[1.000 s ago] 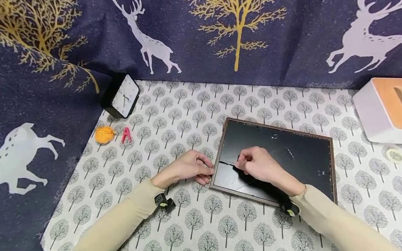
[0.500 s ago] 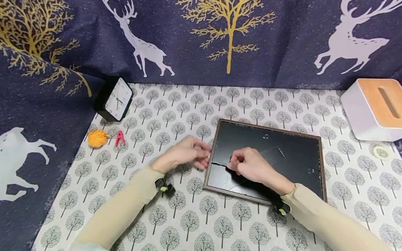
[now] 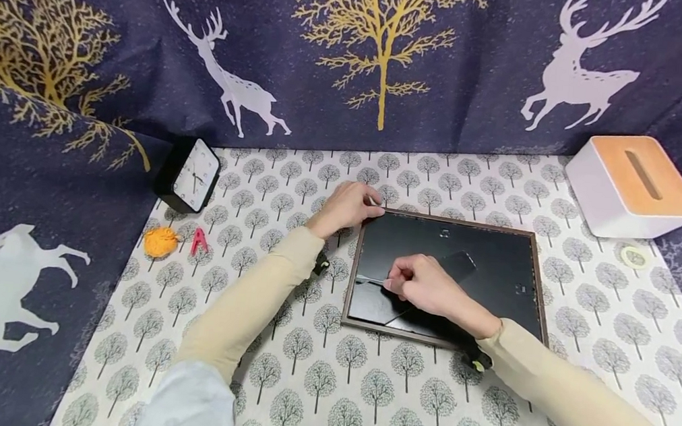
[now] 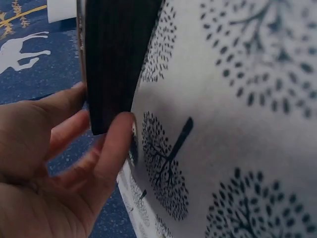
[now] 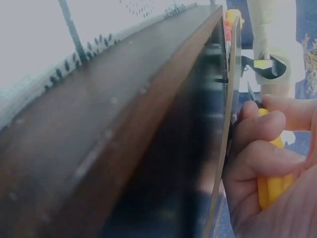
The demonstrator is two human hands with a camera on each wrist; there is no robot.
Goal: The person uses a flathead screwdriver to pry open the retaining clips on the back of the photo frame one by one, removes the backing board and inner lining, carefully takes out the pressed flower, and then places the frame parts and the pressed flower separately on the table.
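Note:
A brown-edged picture frame (image 3: pixel 394 333) lies back side up on the cloth, its black backing facing me. My left hand (image 3: pixel 349 205) grips the frame's far left corner; in the left wrist view, thumb and fingers of that hand (image 4: pixel 64 148) lie on either side of the dark frame (image 4: pixel 114 54). Over the left part of the backing, my right hand (image 3: pixel 423 284) holds a screwdriver, whose thin shaft (image 3: pixel 367 280) points left. Curled fingers wrap its yellow handle (image 5: pixel 270 191) in the right wrist view. Beside them, a thin tan-edged panel (image 5: pixel 225 134) stands out from the frame.
On the left of the tree-print tablecloth (image 3: pixel 278 370) are a black clock (image 3: pixel 194 176), an orange clump (image 3: pixel 160 242) and a red clip (image 3: pixel 199 241). A tissue box (image 3: pixel 635 188) and a pale roll (image 3: pixel 634 257) are at the right. A dark curtain (image 3: pixel 317 69) hangs behind.
My left hand has moved from the frame's left side up to its far left corner and now grips there. My right hand stays over the backing. The view has shifted slightly.

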